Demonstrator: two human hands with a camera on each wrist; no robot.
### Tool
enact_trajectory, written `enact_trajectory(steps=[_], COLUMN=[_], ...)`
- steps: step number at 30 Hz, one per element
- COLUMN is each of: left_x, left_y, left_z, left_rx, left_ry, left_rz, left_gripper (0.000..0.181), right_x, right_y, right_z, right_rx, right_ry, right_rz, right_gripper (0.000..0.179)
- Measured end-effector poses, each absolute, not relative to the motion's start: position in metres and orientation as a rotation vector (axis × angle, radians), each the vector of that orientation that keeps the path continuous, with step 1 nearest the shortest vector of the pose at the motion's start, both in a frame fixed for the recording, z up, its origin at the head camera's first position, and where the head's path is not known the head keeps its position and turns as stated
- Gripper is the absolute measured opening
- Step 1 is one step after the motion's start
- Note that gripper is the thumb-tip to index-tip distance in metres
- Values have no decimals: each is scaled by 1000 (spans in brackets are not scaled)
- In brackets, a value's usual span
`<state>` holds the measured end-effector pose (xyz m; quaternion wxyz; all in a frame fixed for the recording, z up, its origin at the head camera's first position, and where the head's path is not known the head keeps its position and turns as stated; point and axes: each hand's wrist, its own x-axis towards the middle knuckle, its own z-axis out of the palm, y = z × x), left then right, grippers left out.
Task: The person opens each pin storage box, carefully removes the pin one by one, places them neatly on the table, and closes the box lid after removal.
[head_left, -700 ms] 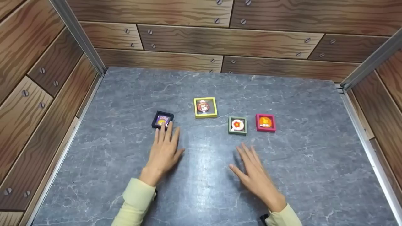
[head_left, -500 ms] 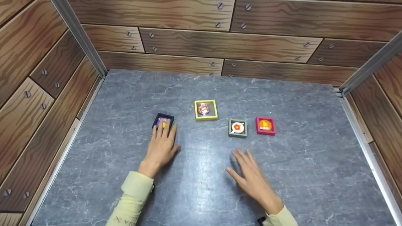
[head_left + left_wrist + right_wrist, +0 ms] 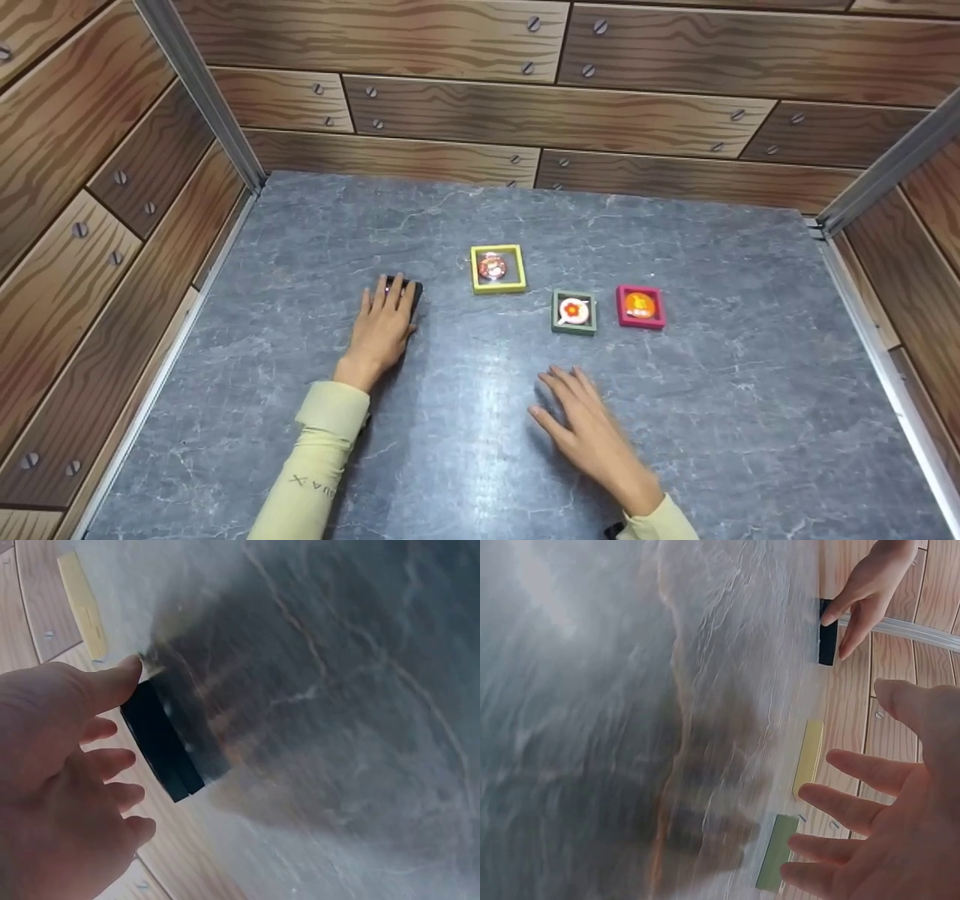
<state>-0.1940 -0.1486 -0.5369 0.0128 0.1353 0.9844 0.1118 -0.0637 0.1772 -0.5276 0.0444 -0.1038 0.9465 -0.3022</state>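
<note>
Left hand settling onto the black frame

The left hand [image 3: 384, 324] lay with loosely bent fingers over the black frame [image 3: 161, 741] on the table [image 3: 750, 420], touching but not clearly gripping it; closing a grip seemed next. The right hand [image 3: 589, 435] hovered released, near the green frame [image 3: 574, 312].

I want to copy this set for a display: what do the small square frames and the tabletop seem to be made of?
The yellow frame, green frame and red frame look like moulded matte plastic: flat even colour, thick rims. The black frame under the left hand looks alike. The tabletop seems stone-patterned laminate with a soft sheen, possibly real slate.
</note>
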Motion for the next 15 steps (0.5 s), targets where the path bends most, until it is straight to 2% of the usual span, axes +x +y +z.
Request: enact_trajectory(steps=[15], left_x=[-207], left_y=[-155], left_z=[-527], left_rx=[424], left_ry=[2930], left_rz=[431], left_gripper=[65], right_x=[-73], right_y=[158], right_z=[-528], right_rx=[-382], right_ry=[2893], right_rz=[-987], right_gripper=[55])
